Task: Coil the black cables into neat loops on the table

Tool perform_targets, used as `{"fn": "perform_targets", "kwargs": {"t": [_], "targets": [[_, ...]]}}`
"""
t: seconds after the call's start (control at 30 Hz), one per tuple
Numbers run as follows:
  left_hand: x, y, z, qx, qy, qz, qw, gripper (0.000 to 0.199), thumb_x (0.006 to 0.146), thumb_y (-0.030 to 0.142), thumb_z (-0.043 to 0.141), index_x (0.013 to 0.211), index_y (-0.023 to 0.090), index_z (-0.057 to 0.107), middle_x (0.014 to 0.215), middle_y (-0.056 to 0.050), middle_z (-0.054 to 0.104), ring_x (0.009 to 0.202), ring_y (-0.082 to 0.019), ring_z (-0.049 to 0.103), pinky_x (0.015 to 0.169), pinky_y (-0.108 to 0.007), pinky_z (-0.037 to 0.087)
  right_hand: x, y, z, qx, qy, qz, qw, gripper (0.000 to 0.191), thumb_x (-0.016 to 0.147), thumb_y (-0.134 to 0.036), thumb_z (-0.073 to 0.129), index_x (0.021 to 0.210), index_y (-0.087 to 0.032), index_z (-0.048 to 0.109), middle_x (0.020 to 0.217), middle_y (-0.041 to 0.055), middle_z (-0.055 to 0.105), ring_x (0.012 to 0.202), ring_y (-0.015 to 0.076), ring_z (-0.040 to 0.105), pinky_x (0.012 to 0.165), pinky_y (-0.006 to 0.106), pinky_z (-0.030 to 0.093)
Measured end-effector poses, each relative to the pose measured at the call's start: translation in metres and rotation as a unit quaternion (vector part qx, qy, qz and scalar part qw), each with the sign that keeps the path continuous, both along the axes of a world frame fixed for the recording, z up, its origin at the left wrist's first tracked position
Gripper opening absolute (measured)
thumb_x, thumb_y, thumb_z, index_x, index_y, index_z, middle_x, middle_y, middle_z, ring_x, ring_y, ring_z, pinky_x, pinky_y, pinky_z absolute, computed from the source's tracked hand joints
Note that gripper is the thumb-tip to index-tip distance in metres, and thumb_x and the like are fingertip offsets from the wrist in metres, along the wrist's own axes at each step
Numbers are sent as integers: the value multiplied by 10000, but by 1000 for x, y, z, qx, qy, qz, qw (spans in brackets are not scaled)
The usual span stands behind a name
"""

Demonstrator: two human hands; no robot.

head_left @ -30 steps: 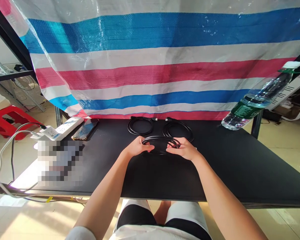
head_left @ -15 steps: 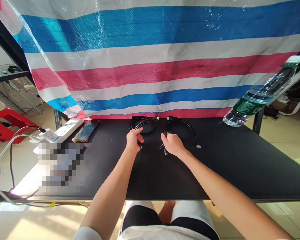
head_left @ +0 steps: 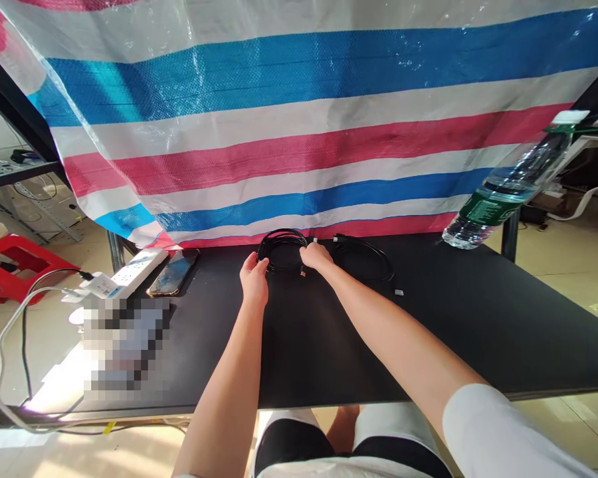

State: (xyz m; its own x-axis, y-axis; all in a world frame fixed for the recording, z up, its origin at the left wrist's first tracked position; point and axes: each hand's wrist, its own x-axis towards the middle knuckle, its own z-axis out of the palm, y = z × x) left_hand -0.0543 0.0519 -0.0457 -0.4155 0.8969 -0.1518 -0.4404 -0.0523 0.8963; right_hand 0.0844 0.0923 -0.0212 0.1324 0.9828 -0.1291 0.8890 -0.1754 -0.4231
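Note:
A coiled black cable [head_left: 283,232] lies near the back edge of the black table. My left hand [head_left: 255,273] is at the coil's left side, its fingers closed on it. On the coil's right side my right hand [head_left: 315,256] is closed round the cable, its fingertips partly hidden. A small plug [head_left: 303,273] hangs out below the loop, between my hands. Just right of my right hand lies a second coiled black cable [head_left: 373,249], and its plug [head_left: 398,292] points toward the front right. Neither hand touches this second coil.
A water bottle [head_left: 493,196] leans at the back right. On the left are a phone [head_left: 174,273], a white power strip [head_left: 138,271] with chargers and a blurred-out item [head_left: 134,342]. A striped plastic sheet [head_left: 299,133] hangs behind the table [head_left: 329,352].
Both hands have moved left and back with the held cable, which now lies over the left coil's place. My right hand has left the side of the right coil.

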Motion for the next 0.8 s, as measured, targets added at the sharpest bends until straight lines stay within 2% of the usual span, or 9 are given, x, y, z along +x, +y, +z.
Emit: {"fn": "perform_targets", "kwargs": {"t": [0.2, 0.3, 0.4, 0.5, 0.6, 0.7, 0.8], "targets": [[-1, 3, -2, -43, 56, 15, 997, 241, 643, 94, 650, 859, 189, 598, 963, -60, 654, 975, -185, 639, 877, -312, 507, -1, -4, 8, -15, -16, -16, 1000, 373, 872, -243, 486, 1152, -72, 665, 1131, 239, 676, 1062, 290, 658, 838, 332, 499], [-5, 1, -3, -59, 173, 66, 981, 267, 653, 128, 633, 905, 209, 601, 1076, -71, 630, 1114, -221, 581, 957, -358, 463, -7, -12, 9, 4, -24, -18, 1000, 392, 902, -249, 461, 1208, -49, 603, 1217, 267, 626, 1109, 289, 635, 863, 340, 490], [-6, -4, -5, -27, 336, 86, 938, 293, 644, 161, 646, 926, 240, 625, 1210, -76, 576, 1230, -261, 494, 1022, -413, 403, -9, -18, 7, 28, -36, -23, 999, 446, 933, -269, 422, 1299, -22, 489, 1219, 292, 612, 1103, 293, 637, 874, 364, 482], [-1, -10, -8, 12, 465, 21, 885, 257, 630, 185, 687, 872, 269, 671, 1177, -68, 597, 1219, -306, 486, 1001, -476, 397, -6, -20, 5, 29, -39, -31, 998, 442, 951, -289, 378, 1299, -34, 471, 1186, 286, 630, 1087, 295, 646, 869, 373, 479], [6, -12, -9, 30, 530, -68, 845, 155, 612, 206, 742, 747, 275, 711, 1105, -76, 636, 1185, -342, 498, 971, -515, 396, -1, -23, 6, 20, -31, -35, 999, 487, 959, -344, 348, 1328, -40, 444, 1182, 273, 636, 1097, 297, 641, 869, 373, 478], [8, -11, -8, 39, 556, -115, 822, 83, 623, 191, 753, 636, 266, 720, 1067, -87, 650, 1152, -344, 515, 970, -519, 384, 3, -32, 11, 28, -40, -7, 999, 518, 958, -409, 332, 1312, -55, 465, 1159, 257, 652, 1075, 309, 647, 851, 378, 481], [8, -11, -8, 39, 568, -118, 814, 122, 651, 158, 732, 596, 266, 722, 1034, -84, 656, 1135, -334, 528, 969, -517, 381, 12, -46, 17, 50, -66, 35, 996, 484, 945, -455, 353, 1216, -112, 559, 1100, 211, 685, 1031, 310, 660, 828, 367, 482]]}}
